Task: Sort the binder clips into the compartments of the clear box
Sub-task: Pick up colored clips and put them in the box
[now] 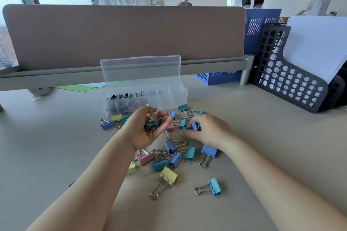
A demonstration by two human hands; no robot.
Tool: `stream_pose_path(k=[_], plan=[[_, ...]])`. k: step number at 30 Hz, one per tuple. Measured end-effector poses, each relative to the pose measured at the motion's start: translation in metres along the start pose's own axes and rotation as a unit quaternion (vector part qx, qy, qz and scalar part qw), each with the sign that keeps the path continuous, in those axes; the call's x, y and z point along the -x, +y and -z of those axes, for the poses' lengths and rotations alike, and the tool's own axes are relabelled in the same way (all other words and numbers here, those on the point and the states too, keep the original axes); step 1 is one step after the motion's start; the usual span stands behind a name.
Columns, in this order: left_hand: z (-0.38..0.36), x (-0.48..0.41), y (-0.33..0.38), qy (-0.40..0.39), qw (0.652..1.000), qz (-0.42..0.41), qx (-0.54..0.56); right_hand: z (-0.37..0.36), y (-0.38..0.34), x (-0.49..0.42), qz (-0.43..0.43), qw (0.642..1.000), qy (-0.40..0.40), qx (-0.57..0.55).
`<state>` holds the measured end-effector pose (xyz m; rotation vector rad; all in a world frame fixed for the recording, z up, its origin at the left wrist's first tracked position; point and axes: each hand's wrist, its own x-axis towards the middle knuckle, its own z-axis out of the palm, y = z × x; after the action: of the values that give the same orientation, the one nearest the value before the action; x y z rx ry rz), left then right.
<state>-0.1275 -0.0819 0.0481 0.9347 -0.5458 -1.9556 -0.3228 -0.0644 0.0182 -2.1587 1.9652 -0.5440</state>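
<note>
Clear plastic lidded box [170,99] near the desk [253,146]'s far edge holds small mixed clips [124,96] in its left compartments. Left grip [148,129] cups tan and green clips [152,121]; right grip [209,131] pinches a blue binder clip [196,126] mid-desk.

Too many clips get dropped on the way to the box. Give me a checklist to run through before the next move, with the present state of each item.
1. Lid of the clear box open: ok, it stands upright at the back.
2. Right hand grips the blue clip: ok, its fingers pinch it down at the table.
3. Left hand secures the palm clips: cannot tell; they lie in its upturned palm.
4. Free space: ok, the right-end compartments look empty.
5. Matching compartment for blue: cannot tell; the contents blur through the wall.
</note>
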Motion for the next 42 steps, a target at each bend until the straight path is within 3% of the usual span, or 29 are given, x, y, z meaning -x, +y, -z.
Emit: stream_pose_path(k=[2, 3, 5, 7, 9, 12, 15, 17, 21, 23, 25, 28, 30, 32, 35, 37, 40, 42], plan=[[0.001, -0.001, 0.0, -0.006, 1.0, 0.008, -0.003, 0.006, -0.002, -0.001, -0.036, 0.976, 0.021, -0.212], [0.002, -0.002, 0.0, -0.011, 1.0, 0.011, -0.003, 0.012, -0.001, -0.002, -0.07, 0.934, 0.028, -0.349], [0.003, -0.005, 0.0, -0.019, 1.0, 0.02, -0.009, 0.022, 0.008, -0.006, -0.14, 0.791, 0.021, -0.595], [0.004, -0.01, -0.001, -0.02, 0.999, 0.032, -0.022, 0.027, 0.02, -0.007, -0.18, 0.661, 0.013, -0.729], [0.004, -0.012, -0.002, -0.018, 0.998, 0.041, -0.04, 0.026, 0.032, -0.005, -0.204, 0.608, 0.011, -0.768], [0.001, -0.012, -0.007, -0.005, 0.992, 0.02, -0.122, 0.024, 0.041, -0.004, -0.213, 0.581, 0.015, -0.786], [-0.003, -0.012, -0.014, 0.015, 0.966, -0.059, -0.253, 0.024, 0.045, -0.006, -0.225, 0.588, 0.034, -0.776], [-0.01, -0.012, -0.02, 0.025, 0.921, -0.114, -0.373, 0.022, 0.047, -0.008, -0.23, 0.588, 0.043, -0.774], [-0.026, -0.026, -0.034, 0.035, 0.759, -0.24, -0.604, 0.019, 0.051, -0.009, -0.228, 0.564, 0.056, -0.792], [-0.035, -0.035, -0.042, 0.032, 0.681, -0.272, -0.679, 0.019, 0.051, -0.007, -0.227, 0.571, 0.064, -0.786], [-0.042, -0.047, -0.051, 0.047, 0.628, -0.271, -0.728, 0.02, 0.051, -0.007, -0.225, 0.6, 0.066, -0.765], [-0.047, -0.057, -0.061, 0.091, 0.558, -0.266, -0.781, 0.017, 0.052, -0.006, -0.218, 0.613, 0.081, -0.755], [-0.046, -0.059, -0.062, 0.101, 0.555, -0.277, -0.778, 0.017, 0.052, -0.007, -0.206, 0.631, 0.113, -0.739], [-0.044, -0.056, -0.056, 0.107, 0.576, -0.291, -0.757, 0.017, 0.051, -0.008, -0.188, 0.672, 0.13, -0.704], [-0.038, -0.051, -0.041, 0.111, 0.609, -0.294, -0.729, 0.02, 0.048, -0.008, -0.169, 0.779, 0.131, -0.589], [-0.033, -0.047, -0.032, 0.121, 0.608, -0.285, -0.731, 0.02, 0.047, -0.007, -0.162, 0.84, 0.121, -0.504], [-0.03, -0.042, -0.026, 0.137, 0.588, -0.294, -0.741, 0.016, 0.045, -0.006, -0.151, 0.876, 0.109, -0.446], [-0.035, -0.038, -0.026, 0.082, 0.585, -0.313, -0.744, 0.012, 0.045, -0.006, -0.145, 0.882, 0.112, -0.434]])
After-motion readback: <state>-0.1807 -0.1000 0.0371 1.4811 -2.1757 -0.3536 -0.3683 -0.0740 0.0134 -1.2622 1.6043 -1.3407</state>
